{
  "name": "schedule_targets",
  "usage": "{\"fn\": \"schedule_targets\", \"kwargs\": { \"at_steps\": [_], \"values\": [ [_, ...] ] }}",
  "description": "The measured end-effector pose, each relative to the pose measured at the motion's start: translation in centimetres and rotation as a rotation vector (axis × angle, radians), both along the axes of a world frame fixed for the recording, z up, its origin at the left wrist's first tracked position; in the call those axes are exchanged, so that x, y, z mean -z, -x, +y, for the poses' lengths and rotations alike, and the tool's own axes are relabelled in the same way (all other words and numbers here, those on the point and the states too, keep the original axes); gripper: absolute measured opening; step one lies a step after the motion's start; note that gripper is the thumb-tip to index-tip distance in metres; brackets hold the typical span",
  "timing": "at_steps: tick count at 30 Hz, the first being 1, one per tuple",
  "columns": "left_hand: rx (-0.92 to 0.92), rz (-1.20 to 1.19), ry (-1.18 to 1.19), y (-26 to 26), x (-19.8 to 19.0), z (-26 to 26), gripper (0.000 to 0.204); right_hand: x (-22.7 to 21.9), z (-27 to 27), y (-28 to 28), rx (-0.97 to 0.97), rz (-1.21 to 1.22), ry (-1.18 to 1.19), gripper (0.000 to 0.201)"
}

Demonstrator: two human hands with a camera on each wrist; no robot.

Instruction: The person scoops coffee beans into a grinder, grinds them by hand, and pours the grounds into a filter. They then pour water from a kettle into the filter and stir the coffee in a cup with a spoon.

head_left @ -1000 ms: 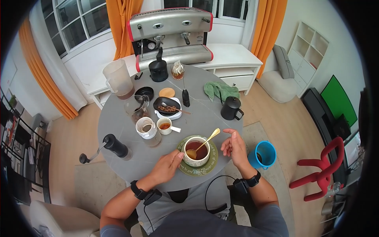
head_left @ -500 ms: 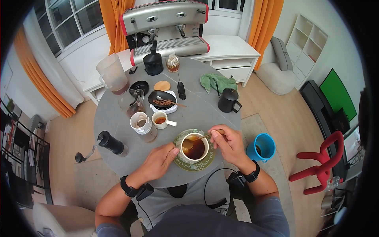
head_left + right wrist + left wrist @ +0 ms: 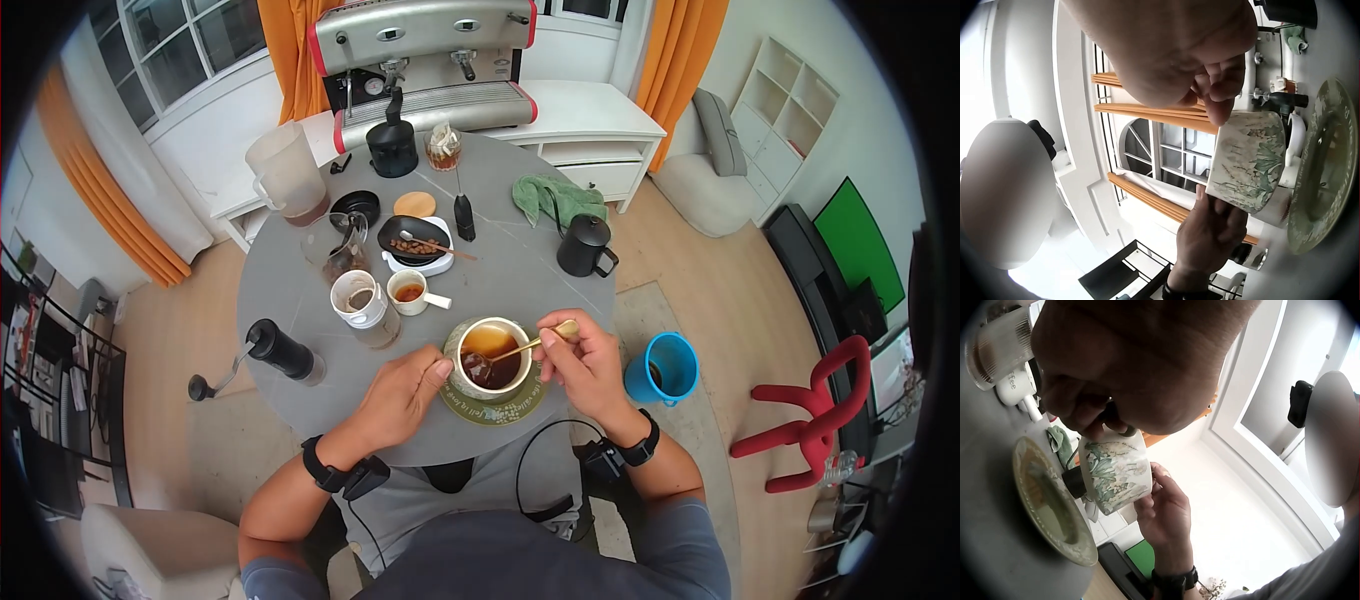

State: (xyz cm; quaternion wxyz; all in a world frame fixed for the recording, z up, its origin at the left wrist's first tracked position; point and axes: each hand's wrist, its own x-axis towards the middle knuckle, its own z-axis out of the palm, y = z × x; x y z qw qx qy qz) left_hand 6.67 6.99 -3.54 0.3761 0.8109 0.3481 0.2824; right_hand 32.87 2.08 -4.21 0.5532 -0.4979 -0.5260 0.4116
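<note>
A floral cup (image 3: 491, 390) of brown liquid is held above a green saucer (image 3: 500, 408); both wrist views show a gap between the cup (image 3: 1116, 472) and the saucer (image 3: 1325, 169). My left hand (image 3: 400, 400) grips the cup at its left side, where the handle is hidden by the fingers. My right hand (image 3: 585, 368) pinches a gold spoon (image 3: 535, 343), whose bowl dips into the liquid. In the left wrist view the right hand (image 3: 1166, 515) is at the cup's far side.
Left of the cup stand a white handled cup (image 3: 410, 292), a lidded jar (image 3: 366, 310) and a black hand grinder (image 3: 285, 350). Behind are a scale with a black dish of beans (image 3: 412, 242), a black kettle (image 3: 584, 245) and a green towel (image 3: 560, 200). A blue bucket (image 3: 662, 370) is at right.
My right hand has moved in to the cup and taken hold of the spoon. The cup has risen off the saucer in my left hand.
</note>
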Motion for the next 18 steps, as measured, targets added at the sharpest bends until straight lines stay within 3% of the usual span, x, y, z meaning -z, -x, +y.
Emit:
{"fn": "schedule_targets", "kwargs": {
  "at_steps": [8, 10, 13, 18],
  "values": [
    [-0.018, -0.022, -0.001, 0.4, 0.6, 0.2, 0.04, 0.7, -0.6, -1.2, -0.072, -0.053, -0.051, 0.032],
    [-0.02, -0.026, 0.012, 0.4, 0.7, 0.2, 0.04, 2.0, -0.2, -2.2, -0.056, 0.078, -0.188, 0.062],
    [-0.006, -0.037, 0.014, 0.5, 0.9, 0.3, 0.041, 4.0, 0.7, -4.1, 0.094, 0.024, -0.088, 0.078],
    [-0.008, -0.058, 0.066, 0.6, 0.2, 0.1, 0.037, 8.8, 1.7, -5.8, 0.189, -0.071, -0.014, 0.064]
  ]
}}
